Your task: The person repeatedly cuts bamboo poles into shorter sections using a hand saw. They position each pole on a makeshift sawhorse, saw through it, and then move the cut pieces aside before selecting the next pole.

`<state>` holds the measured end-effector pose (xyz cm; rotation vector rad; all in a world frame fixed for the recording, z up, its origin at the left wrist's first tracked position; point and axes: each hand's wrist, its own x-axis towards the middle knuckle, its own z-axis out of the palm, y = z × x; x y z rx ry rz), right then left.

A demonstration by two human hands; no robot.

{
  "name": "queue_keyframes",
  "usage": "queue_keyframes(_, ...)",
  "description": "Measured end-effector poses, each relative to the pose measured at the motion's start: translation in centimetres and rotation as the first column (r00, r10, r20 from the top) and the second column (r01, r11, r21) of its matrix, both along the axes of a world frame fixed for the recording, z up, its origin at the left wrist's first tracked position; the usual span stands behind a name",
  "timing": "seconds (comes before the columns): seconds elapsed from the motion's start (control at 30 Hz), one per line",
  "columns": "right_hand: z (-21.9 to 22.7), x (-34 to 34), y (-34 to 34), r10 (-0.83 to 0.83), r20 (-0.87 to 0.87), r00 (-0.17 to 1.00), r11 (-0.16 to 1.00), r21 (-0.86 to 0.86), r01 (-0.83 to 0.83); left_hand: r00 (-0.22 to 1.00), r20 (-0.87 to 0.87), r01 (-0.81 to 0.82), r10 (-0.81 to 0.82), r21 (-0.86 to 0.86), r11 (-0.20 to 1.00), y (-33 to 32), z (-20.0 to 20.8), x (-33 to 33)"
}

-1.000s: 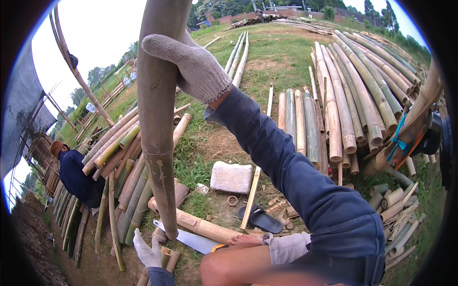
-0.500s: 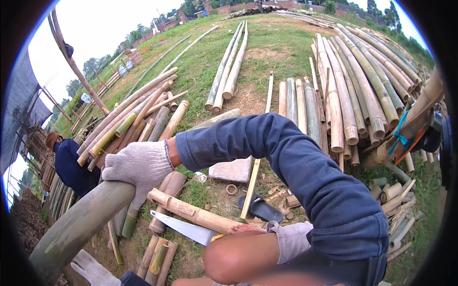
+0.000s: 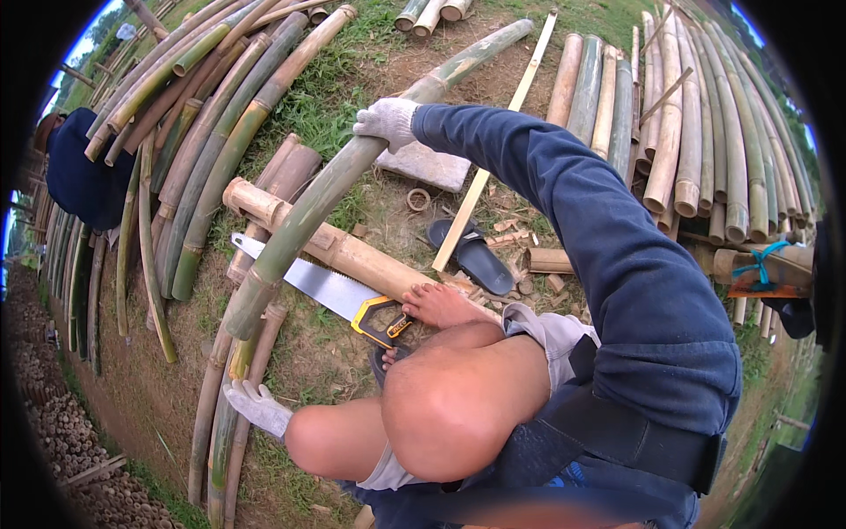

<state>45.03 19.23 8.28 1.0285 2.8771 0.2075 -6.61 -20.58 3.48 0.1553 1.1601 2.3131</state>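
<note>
My gloved right hand (image 3: 386,122) is closed over a thick green bamboo pole (image 3: 326,189), which slants from upper right to lower left. The pole crosses above a shorter tan bamboo length (image 3: 370,264) on the ground; whether they touch I cannot tell. Below that length lies a handsaw (image 3: 328,287) with a yellow and black handle, beside my bare foot (image 3: 445,304). My gloved left hand (image 3: 256,407) is empty with its fingers spread, near the pole's lower end and over some thinner bamboo poles (image 3: 216,450).
Bamboo stacks (image 3: 705,132) stand at the right and more poles (image 3: 229,141) at the left, where a person in dark clothing (image 3: 84,176) bends. A pale slab (image 3: 425,167), a bamboo strip (image 3: 498,145), a black sandal (image 3: 485,269) and offcuts (image 3: 511,236) lie ahead.
The view has tilted downward. The held pole has swung from pointing at the lower left to lying across the tan bamboo length. My left hand now shows more fully, beside the thinner poles.
</note>
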Motion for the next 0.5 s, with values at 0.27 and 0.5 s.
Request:
queue_keyframes(0.27,-7.2,5.7,-5.0,-0.063,-0.295,0.953,0.984,0.144,0.109,0.229,-0.722,-0.196,-0.653,-0.691,0.696,7.2,-9.3,8.2)
queue_keyframes(0.5,-12.4,13.1,-14.4,-0.803,-0.592,-0.071,0.335,-0.547,0.767,0.2,-0.707,-0.304,-0.678,-0.703,0.643,6.8,-7.2,9.4)
